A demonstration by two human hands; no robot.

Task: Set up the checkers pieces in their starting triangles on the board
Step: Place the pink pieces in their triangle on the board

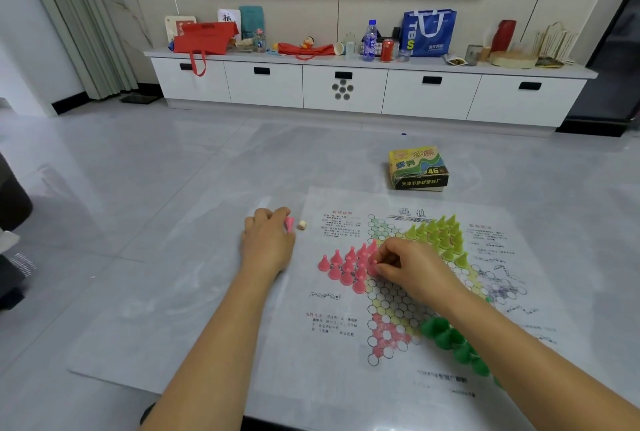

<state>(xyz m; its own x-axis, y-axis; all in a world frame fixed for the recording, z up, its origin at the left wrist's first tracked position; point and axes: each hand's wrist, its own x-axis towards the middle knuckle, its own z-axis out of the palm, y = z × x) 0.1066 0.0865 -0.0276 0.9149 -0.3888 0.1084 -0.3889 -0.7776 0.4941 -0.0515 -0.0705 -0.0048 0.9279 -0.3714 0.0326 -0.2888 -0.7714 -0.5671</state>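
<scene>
Grey tabletop carries the paper checkers board, with the piece box at its 12 o'clock. We pinch one pink piece in our right hand at the pink triangle, at the board's 9 o'clock. Our left hand, curled, grips spare pink pieces off the board beside a small die; yellow-green pieces stand at 1 o'clock, dark green pieces at 5 o'clock.

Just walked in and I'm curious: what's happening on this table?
A person is setting up a jumping-checkers game on a paper board. The right hand places a pink piece at the pink triangle; the left hand holds a spare pink piece off the board. Yellow-green pieces and dark green pieces already stand grouped.
</scene>
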